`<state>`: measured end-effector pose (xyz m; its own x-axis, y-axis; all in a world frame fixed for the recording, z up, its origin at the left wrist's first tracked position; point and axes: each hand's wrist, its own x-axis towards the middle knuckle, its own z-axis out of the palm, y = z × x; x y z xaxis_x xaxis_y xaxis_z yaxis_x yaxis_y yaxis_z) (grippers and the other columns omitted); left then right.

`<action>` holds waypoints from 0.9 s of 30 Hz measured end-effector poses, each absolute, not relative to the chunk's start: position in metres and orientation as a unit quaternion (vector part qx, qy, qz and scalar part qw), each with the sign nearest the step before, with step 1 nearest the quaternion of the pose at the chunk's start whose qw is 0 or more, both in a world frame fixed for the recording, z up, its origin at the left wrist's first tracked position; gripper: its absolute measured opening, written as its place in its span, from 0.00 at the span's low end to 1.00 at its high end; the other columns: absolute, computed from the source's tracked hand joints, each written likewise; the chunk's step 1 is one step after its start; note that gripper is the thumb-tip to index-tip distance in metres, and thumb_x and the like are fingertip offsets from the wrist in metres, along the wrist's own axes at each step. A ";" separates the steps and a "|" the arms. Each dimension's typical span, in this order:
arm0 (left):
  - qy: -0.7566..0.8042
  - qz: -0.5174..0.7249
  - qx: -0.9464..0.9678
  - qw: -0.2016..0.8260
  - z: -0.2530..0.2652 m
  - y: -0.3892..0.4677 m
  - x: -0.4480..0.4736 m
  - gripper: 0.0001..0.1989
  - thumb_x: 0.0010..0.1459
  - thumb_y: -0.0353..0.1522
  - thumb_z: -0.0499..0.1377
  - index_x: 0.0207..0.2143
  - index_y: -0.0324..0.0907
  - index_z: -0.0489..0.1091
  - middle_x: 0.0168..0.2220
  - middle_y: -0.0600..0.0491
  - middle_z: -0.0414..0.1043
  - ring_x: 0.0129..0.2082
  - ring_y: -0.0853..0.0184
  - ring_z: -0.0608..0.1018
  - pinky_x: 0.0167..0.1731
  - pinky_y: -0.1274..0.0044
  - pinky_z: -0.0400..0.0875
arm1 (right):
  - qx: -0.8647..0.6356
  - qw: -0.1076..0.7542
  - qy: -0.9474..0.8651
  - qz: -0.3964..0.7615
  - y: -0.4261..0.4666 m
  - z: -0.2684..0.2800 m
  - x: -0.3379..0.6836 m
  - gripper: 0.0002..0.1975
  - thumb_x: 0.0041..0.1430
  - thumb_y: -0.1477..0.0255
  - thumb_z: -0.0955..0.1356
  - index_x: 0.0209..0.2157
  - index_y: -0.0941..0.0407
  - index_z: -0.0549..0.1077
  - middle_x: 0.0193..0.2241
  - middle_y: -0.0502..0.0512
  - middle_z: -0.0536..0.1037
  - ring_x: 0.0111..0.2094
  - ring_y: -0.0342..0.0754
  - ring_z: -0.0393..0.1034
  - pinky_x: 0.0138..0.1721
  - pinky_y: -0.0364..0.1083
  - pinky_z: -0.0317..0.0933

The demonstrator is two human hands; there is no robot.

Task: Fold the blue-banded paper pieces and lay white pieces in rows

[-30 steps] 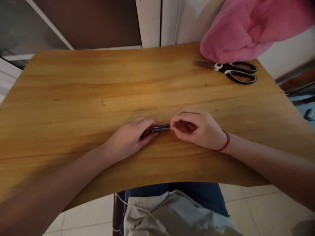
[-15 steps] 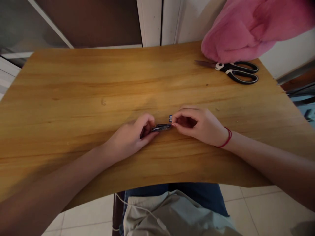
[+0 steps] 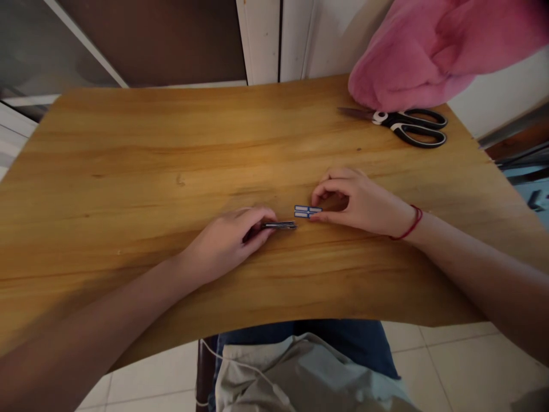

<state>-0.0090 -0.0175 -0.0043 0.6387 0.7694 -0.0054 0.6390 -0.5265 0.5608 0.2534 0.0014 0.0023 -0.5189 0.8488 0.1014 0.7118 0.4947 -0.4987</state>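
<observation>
My left hand (image 3: 240,232) is closed around a slim, dark metallic object (image 3: 281,225), pinched between thumb and fingers near the middle of the wooden table. The object's free end points right; its other end is hidden in the hand, and its exact kind is unclear. Just beyond that end lies a small blue-and-white label strip (image 3: 302,212) with framed white fields. The thumb and index finger of my right hand (image 3: 349,200) straddle the strip's right end and touch its edges. A red string bracelet circles the right wrist.
Black-handled scissors (image 3: 405,125) lie at the back right of the wooden table (image 3: 180,143), blades pointing left. Behind them sits a pink plush item (image 3: 412,63). The table's near edge is just above my lap, where a white cord (image 3: 253,364) hangs.
My right hand has drawn away from the metallic object's end, moving right and slightly farther back. More of the blue-and-white label strip now shows. My left hand keeps its hold, nearly in place.
</observation>
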 end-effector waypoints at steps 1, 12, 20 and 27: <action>0.407 0.122 0.865 0.268 -0.004 -0.018 -0.009 0.09 0.62 0.35 0.52 0.43 0.46 0.68 0.30 0.58 0.71 0.25 0.74 0.69 0.27 0.82 0.62 | -0.457 0.161 -0.849 0.211 0.003 0.002 0.254 0.13 0.51 0.58 0.71 0.31 0.54 0.75 0.32 0.54 0.73 0.35 0.48 0.66 0.42 0.49 0.57; 0.410 0.118 0.861 0.276 -0.004 -0.019 -0.008 0.13 0.60 0.36 0.53 0.47 0.44 0.63 0.27 0.59 0.67 0.23 0.73 0.68 0.25 0.81 0.61 | -0.459 0.226 -0.798 0.319 -0.006 0.004 0.237 0.07 0.54 0.68 0.70 0.28 0.57 0.72 0.26 0.50 0.72 0.25 0.40 0.63 0.29 0.42 0.57; 0.396 0.102 0.872 0.269 -0.002 -0.017 -0.007 0.08 0.61 0.35 0.52 0.41 0.45 0.66 0.30 0.58 0.70 0.26 0.73 0.70 0.27 0.80 0.62 | -0.495 0.290 -0.762 0.299 -0.016 0.004 0.230 0.06 0.55 0.69 0.69 0.29 0.57 0.72 0.28 0.50 0.73 0.26 0.40 0.63 0.28 0.42 0.58; 0.420 0.116 0.855 0.281 -0.005 -0.019 -0.007 0.10 0.61 0.37 0.52 0.44 0.44 0.63 0.26 0.59 0.67 0.22 0.73 0.68 0.23 0.80 0.60 | -0.496 0.305 -0.741 0.335 -0.022 -0.001 0.223 0.06 0.54 0.68 0.70 0.30 0.57 0.73 0.27 0.50 0.73 0.26 0.40 0.65 0.28 0.41 0.59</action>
<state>-0.0070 -0.0186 -0.0051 0.6208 0.7831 -0.0374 0.6523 -0.4895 0.5787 0.2230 -0.0217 -0.0007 -0.3215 0.9393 0.1200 0.5299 0.2835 -0.7992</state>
